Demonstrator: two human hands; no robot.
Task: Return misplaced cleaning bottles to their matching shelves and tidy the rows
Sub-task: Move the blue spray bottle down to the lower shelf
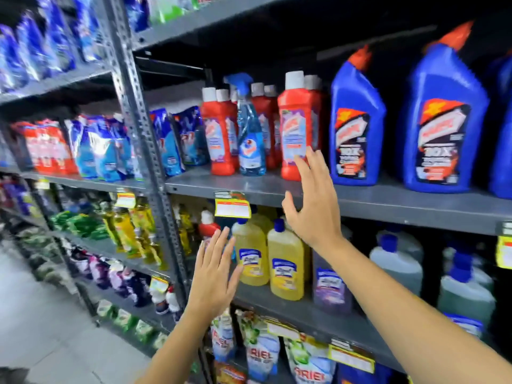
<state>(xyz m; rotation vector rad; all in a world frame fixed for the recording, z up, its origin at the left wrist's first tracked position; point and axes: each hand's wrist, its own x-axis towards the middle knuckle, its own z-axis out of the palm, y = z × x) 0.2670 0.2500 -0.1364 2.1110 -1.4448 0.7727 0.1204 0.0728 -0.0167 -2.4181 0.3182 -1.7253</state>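
Red bottles with white caps (297, 126) stand in a row on the grey middle shelf (249, 189). A blue spray bottle (250, 134) stands among them. My right hand (310, 200) is open, fingers spread, its fingertips at the lower right of the nearest red bottle. One shelf down, a single red bottle with a white cap (208, 224) stands left of the yellow bottles (285, 261). My left hand (214, 270) is open in front of it, holding nothing, and hides its lower part.
Big blue bottles with orange caps (357, 120) fill the shelf's right side. Blue refill pouches (177, 139) sit to the left past the steel upright (138, 115). Purple and pale green bottles (465, 286) stand right of the yellow ones. Detergent pouches (260, 353) sit below. Tiled floor (41, 314) lies left.
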